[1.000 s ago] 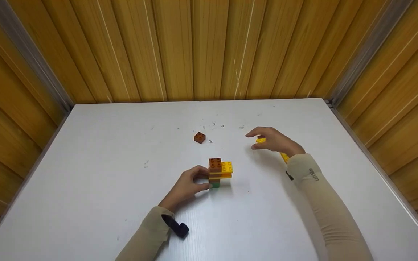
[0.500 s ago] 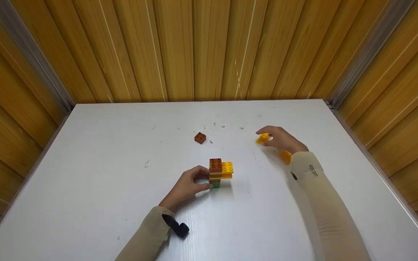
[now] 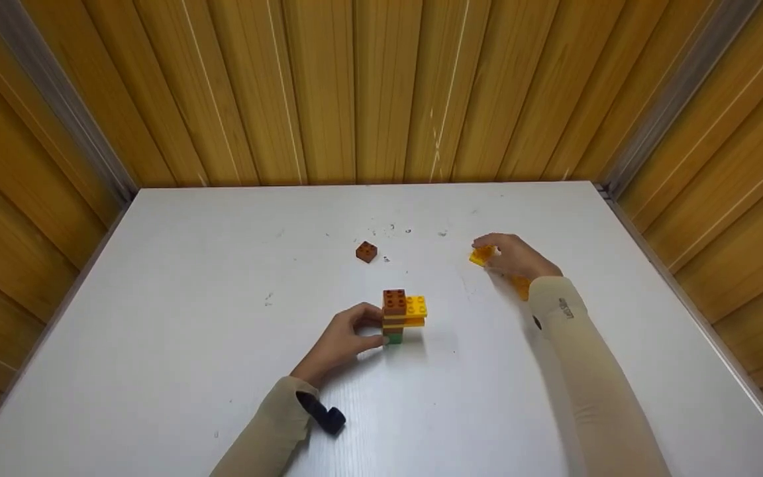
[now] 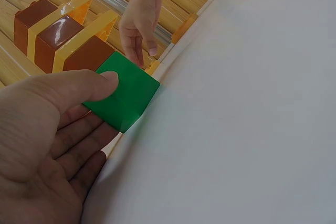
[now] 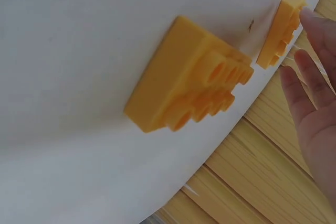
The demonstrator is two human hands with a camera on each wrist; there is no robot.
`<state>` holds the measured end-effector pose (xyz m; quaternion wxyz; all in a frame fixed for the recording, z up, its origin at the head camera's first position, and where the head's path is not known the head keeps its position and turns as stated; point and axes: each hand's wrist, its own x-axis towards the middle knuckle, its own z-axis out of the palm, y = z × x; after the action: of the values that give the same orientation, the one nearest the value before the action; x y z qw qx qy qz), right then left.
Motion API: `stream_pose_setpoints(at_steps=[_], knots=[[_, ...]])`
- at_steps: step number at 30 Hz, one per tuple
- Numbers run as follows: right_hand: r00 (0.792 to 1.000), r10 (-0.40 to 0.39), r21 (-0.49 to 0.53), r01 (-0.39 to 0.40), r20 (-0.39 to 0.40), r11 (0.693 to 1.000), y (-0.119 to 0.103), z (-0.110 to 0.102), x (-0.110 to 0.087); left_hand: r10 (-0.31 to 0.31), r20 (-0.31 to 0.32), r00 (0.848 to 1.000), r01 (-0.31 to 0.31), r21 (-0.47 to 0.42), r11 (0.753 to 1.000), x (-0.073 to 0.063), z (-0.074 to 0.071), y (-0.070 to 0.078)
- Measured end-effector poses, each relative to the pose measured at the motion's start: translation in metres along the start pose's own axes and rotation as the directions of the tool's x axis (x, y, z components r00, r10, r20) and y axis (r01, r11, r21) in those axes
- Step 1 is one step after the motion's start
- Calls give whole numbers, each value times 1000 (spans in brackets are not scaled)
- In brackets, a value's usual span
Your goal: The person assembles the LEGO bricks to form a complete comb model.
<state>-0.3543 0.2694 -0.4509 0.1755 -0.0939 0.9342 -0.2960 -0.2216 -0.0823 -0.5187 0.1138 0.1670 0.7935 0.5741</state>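
Note:
My left hand (image 3: 342, 341) holds a stack of toy building bricks (image 3: 393, 303) upright on the table. Its thumb presses the green bottom brick (image 4: 128, 90); the fingers lie behind. Above the green, brown bricks alternate with thin yellow ones (image 3: 416, 306), which jut out to the right. At the right, my right hand (image 3: 517, 255) pinches a yellow brick (image 3: 479, 257) low at the table, index finger on its far side and thumb on the near side. Another yellow brick (image 5: 178, 77) lies under the right wrist, partly hidden by the hand in the head view.
A loose brown brick (image 3: 366, 252) lies beyond the stack, toward the back of the white table (image 3: 189, 278). Yellow wood-look panel walls (image 3: 328, 93) rise behind the table and at both sides. Small dark marks dot the tabletop.
My right hand first drew back slightly to the right, uncovering the yellow brick, then lowered its fingers round it. The left hand and the stack have stayed in place.

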Motion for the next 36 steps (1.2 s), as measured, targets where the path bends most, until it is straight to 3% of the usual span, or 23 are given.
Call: stream_pose_setpoints(at_steps=[11, 16, 21, 26, 36], knots=[[999, 43, 10, -43, 3, 999, 4, 2, 3, -15, -1, 1000, 15, 12, 1000, 0, -1, 0], [999, -34, -32, 34, -11, 999, 5, 3, 4, 6, -1, 1000, -6, -9, 1000, -1, 0, 1], [993, -118, -145, 115, -7, 983, 4, 6, 6, 14, -8, 1000, -14, -8, 1000, 0, 0, -1], [993, -118, -206, 116, 2, 972, 1, 11, 5, 13, -16, 1000, -13, 7, 1000, 0, 0, -2], [995, -104, -168, 102, -7, 980, 2, 14, 1, -2, -21, 1000, 3, 47, 999, 0, 1, 3]])
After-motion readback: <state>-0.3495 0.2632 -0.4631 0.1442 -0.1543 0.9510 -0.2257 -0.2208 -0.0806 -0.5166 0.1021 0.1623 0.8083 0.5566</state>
